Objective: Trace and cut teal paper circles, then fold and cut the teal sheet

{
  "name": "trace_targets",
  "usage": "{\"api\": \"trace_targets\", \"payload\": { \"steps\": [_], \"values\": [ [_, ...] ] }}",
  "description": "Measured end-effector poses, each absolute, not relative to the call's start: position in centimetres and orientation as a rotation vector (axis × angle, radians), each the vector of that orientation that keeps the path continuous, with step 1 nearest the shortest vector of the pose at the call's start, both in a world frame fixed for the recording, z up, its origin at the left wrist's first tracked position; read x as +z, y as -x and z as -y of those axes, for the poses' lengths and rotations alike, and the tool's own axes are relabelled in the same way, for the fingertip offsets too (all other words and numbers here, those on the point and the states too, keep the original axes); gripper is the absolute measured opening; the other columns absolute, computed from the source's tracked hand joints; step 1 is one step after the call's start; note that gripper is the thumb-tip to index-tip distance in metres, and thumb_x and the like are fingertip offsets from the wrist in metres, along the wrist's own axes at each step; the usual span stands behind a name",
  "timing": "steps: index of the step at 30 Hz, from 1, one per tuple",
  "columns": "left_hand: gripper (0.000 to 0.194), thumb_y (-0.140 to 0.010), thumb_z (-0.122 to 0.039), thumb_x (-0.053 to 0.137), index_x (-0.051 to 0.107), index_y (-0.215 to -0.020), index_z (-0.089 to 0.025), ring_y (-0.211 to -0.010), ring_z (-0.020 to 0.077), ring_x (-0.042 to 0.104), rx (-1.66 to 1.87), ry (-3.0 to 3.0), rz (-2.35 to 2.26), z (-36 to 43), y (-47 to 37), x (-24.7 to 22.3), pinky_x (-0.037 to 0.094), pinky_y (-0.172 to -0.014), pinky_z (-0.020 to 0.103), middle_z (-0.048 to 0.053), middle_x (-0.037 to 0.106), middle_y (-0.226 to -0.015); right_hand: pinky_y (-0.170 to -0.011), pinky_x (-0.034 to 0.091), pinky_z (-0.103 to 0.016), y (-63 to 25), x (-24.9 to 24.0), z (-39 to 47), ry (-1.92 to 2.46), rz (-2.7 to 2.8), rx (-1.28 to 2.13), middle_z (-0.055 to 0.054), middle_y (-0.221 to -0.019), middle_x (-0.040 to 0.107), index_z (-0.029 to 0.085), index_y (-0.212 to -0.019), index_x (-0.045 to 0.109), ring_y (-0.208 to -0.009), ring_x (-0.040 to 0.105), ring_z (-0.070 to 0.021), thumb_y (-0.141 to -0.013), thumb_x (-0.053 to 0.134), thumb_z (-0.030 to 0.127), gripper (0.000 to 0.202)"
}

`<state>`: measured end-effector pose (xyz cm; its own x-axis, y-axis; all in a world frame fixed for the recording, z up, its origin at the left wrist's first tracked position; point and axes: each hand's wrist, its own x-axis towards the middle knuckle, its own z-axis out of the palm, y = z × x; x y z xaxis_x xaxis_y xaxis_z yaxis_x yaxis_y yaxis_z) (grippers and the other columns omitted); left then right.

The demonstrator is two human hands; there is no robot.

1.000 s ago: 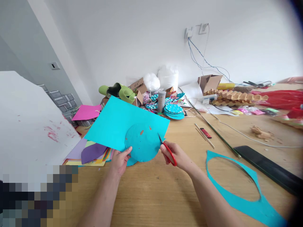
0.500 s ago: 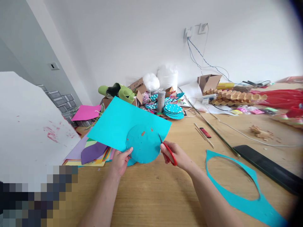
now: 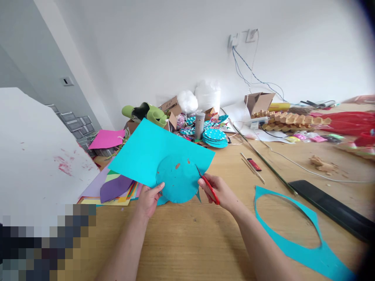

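My left hand (image 3: 150, 199) pinches the lower edge of a turquoise sheet (image 3: 146, 148) together with a round turquoise disc (image 3: 177, 179) lying over it, thumb on top. The disc has a few small brown spots. In my right hand (image 3: 218, 191) are red-handled scissors (image 3: 210, 188), their dark blades at the disc's right edge, against the sheet. A narrow pointed strip of turquoise hangs below the blades. Both hands are above the wooden table (image 3: 187, 242).
A cut turquoise offcut (image 3: 293, 249) and a black tray (image 3: 331, 210) lie at right. Near the middle right are thin sticks (image 3: 252, 168) and a red item (image 3: 254, 164). Coloured papers (image 3: 115, 189) are at left; dotted discs (image 3: 215, 137) and a grey bottle (image 3: 199, 125) stand behind.
The scissors' handles have closed together somewhat. The sheet's right corner has shifted slightly right, and the pointed strip now shows below the blades.
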<state>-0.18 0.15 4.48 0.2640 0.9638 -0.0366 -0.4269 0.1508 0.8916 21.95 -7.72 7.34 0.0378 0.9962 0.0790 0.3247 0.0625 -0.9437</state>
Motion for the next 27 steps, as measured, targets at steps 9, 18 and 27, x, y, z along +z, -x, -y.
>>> {"api": "trace_targets", "payload": {
  "steps": [9, 18, 27],
  "values": [
    [0.062, -0.056, -0.026, 0.087, 0.067, -0.114, -0.014, -0.098, 0.0334, 0.069, 1.129, -0.894, -0.747, -0.1, 0.2, 4.6, 0.056, -0.085, 0.048, 0.014, 0.074, -0.104, -0.039, 0.03, -0.023, -22.5, 7.3, 7.9, 1.367, 1.477, 1.006, 0.008, -0.044, 0.042, 0.024, -0.065, 0.036, -0.037, 0.042, -0.0093, -0.077, 0.055, 0.07, 0.051],
    [0.053, -0.059, -0.026, 0.085, 0.069, -0.108, -0.015, -0.102, 0.0333, 0.067, 1.072, -0.951, -0.719, -0.1, 0.7, 4.6, 0.054, -0.089, 0.048, 0.014, 0.073, -0.109, -0.04, 0.029, -0.023, -22.8, 7.4, 7.9, 1.42, 1.524, 0.939, 0.006, -0.043, 0.045, 0.023, -0.063, 0.038, -0.038, 0.044, -0.01, -0.079, 0.053, 0.07, 0.052],
    [0.058, -0.059, -0.024, 0.084, 0.067, -0.113, -0.014, -0.105, 0.0335, 0.066, 1.101, -0.974, -0.711, -0.3, 0.8, 4.6, 0.051, -0.093, 0.048, 0.014, 0.072, -0.109, -0.04, 0.026, -0.022, -22.6, 6.6, 7.3, 1.411, 1.504, 0.899, 0.008, -0.043, 0.039, 0.022, -0.062, 0.038, -0.038, 0.037, -0.008, -0.076, 0.058, 0.069, 0.052]
  ]
}}
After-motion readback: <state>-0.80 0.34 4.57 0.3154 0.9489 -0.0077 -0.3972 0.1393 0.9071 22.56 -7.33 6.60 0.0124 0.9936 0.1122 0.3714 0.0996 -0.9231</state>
